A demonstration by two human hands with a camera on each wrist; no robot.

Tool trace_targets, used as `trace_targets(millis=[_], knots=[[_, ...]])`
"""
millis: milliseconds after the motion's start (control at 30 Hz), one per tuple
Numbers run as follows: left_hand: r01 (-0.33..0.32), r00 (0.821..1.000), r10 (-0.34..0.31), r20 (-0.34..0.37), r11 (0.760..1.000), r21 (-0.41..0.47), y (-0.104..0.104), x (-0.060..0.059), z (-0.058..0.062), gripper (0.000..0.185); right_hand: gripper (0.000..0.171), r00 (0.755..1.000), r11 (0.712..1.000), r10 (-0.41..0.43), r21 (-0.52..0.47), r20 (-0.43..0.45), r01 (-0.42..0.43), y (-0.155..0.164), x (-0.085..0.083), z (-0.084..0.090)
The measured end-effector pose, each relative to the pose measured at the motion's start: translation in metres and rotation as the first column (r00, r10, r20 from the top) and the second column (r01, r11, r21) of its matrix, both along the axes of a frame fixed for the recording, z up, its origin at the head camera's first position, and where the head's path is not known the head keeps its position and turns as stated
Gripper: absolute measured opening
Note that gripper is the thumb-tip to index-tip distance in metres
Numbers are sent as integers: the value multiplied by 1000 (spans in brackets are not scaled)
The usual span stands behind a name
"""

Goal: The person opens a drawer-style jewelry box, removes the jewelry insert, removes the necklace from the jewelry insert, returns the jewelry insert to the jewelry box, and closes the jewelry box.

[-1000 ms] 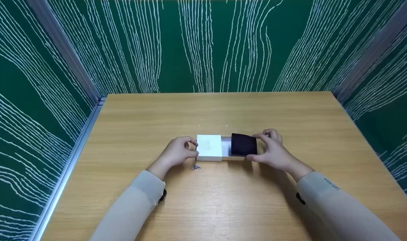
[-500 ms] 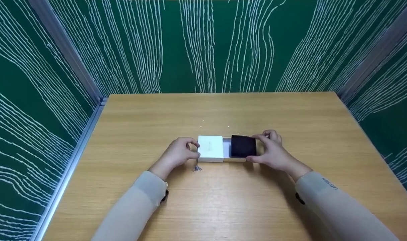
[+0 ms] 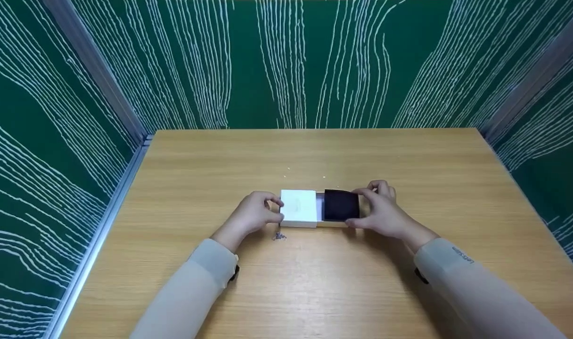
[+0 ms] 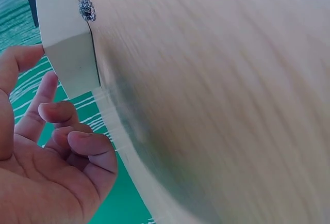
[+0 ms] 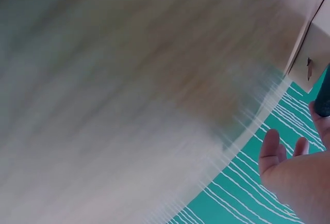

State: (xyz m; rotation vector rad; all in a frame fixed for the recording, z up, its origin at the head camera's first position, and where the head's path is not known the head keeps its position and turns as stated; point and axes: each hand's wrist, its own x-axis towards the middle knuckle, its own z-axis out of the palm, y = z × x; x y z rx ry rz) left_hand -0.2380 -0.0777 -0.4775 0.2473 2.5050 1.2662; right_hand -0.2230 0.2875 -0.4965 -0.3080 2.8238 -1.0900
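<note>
White square box (image 3: 298, 206), left hand (image 3: 254, 213) pinching; black square pad (image 3: 341, 205), right hand (image 3: 381, 213) pinching; gap narrower than before. Small silvery heap (image 3: 280, 236) near box.

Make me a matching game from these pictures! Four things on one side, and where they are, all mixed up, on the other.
Things:
1. white square cardboard box cover
2. dark, square, foam-like pad
3. small silvery chain heap
4. green wall with white wavy lines

Places:
A. on the wooden table, just on the wearer's side of the box cover
B. between finger and thumb of the right hand
C. beyond the table's far edge
D. touched by the left hand

Right pairs: 1-D, 2-B, 3-A, 4-C.
</note>
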Motion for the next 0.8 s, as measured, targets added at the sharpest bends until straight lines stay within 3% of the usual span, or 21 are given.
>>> trace_targets(millis=[800], knots=[[6, 1000, -6, 10, 1000, 4, -2, -2, 0, 29, 91, 999, 997, 12, 76, 49, -16, -9, -5, 2]])
